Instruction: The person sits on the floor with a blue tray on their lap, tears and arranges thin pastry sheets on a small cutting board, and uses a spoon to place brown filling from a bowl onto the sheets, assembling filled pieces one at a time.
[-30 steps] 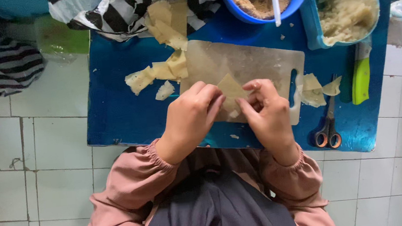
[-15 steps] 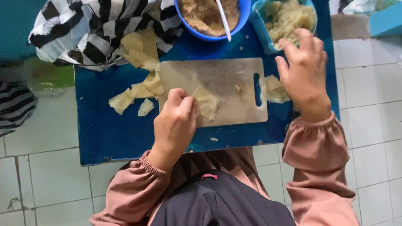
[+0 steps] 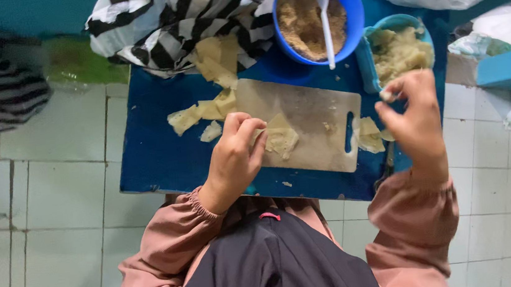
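My left hand presses its fingertips on a pale yellow folded dough wrapper lying on the beige plastic cutting board, which rests on the blue worktop. My right hand hovers just beside the light blue tub of pale filling, pinching a small bit of filling between thumb and fingers. Behind the board stands a round blue bowl of brown crumbs with a white spoon in it.

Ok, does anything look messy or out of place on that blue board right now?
A little. Loose dough scraps lie scattered on the blue board left of the cutting board, and small crumbs sit near its front edge. Nothing looks spilled or broken.
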`<state>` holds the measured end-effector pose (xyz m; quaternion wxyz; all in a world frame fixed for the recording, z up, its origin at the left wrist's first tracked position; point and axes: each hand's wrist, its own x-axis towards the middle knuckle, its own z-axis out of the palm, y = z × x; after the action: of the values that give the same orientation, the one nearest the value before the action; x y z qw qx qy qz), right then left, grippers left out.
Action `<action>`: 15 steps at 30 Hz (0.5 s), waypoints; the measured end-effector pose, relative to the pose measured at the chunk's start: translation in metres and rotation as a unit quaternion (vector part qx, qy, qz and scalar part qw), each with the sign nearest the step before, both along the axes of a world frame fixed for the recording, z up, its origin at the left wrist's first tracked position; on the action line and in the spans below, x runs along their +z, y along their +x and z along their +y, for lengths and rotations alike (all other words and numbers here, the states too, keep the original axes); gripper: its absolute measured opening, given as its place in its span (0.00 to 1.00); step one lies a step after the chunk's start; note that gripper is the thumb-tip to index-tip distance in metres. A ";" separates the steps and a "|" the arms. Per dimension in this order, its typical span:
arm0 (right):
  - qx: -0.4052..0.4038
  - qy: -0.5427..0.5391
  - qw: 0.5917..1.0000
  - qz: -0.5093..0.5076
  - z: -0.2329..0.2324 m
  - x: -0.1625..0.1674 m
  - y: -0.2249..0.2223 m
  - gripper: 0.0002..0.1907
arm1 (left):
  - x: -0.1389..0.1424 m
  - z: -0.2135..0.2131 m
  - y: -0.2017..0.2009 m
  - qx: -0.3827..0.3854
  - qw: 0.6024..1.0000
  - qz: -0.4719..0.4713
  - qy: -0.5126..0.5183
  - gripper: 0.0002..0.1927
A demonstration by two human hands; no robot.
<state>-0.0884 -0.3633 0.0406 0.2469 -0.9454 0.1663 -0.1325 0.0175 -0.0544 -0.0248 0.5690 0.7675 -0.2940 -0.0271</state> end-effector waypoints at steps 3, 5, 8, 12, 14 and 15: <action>0.135 -0.042 0.990 0.008 0.055 -0.001 0.005 0.20 | -0.003 0.005 -0.001 0.010 0.999 -0.043 0.021 0.08; 0.193 -0.126 0.973 0.027 0.090 -0.014 0.014 0.26 | -0.006 0.005 -0.003 0.015 0.996 -0.066 0.056 0.08; 0.241 -0.294 0.922 0.070 0.117 -0.027 0.025 0.32 | -0.010 0.003 -0.005 0.057 0.985 -0.096 0.133 0.13; 0.253 -0.465 0.845 0.074 0.129 -0.031 0.032 0.32 | -0.013 -0.005 -0.005 0.052 0.970 -0.112 0.209 0.18; 0.252 -0.471 0.842 0.072 0.128 -0.029 0.032 0.32 | -0.013 -0.010 -0.005 0.052 0.964 -0.121 0.231 0.20; 0.249 -0.474 0.841 0.074 0.127 -0.028 0.032 0.32 | -0.013 -0.012 -0.004 0.051 0.964 -0.109 0.237 0.20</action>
<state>-0.0567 -0.2359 0.0122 -0.2202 -0.9636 -0.1398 -0.0591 0.0131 -0.0662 -0.0380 0.3364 0.8926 -0.2998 0.0170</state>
